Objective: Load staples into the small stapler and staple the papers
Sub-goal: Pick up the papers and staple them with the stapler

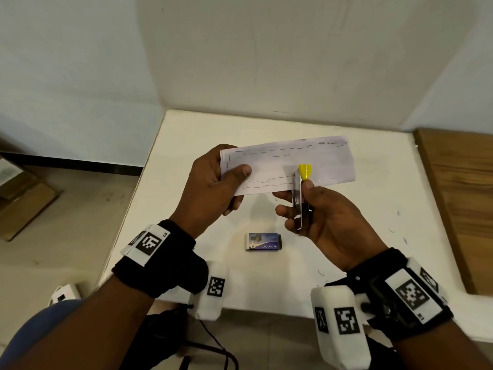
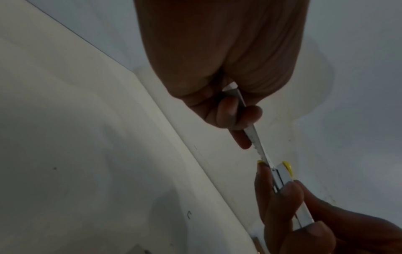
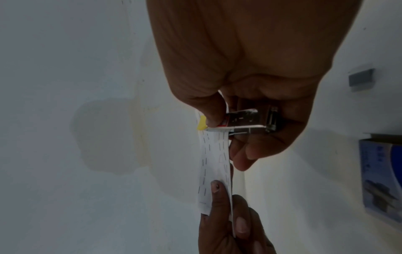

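My left hand point(image 1: 213, 180) holds the folded white paper strip with rows of staples along its edges point(image 1: 288, 164) up above the white bench point(image 1: 346, 257), thumb on top and the other fingers point(image 1: 233, 205) curled underneath its left end. My right hand point(image 1: 328, 222) grips the small chrome stapler with the yellow plastic tip point(image 1: 301, 193), thumb along one side and fingers point(image 1: 282, 209) wrapped round the other. The stapler's mouth sits over the lower edge of the paper, just right of my left thumb (the right wrist view shows the sheet slipped between its two metal arms, the yellow tip beyond my thumb). In the left wrist view I see the paper edge-on, running from my left fingers down into the stapler. Below and between both hands, flat on the bench, lies the small blue cardboard staple box point(image 1: 263, 242), apart from either hand. A few loose bent staples point(image 1: 321, 273) lie scattered on the bench near my right wrist. A brown wooden board point(image 1: 458, 198) lies beyond my right hand.
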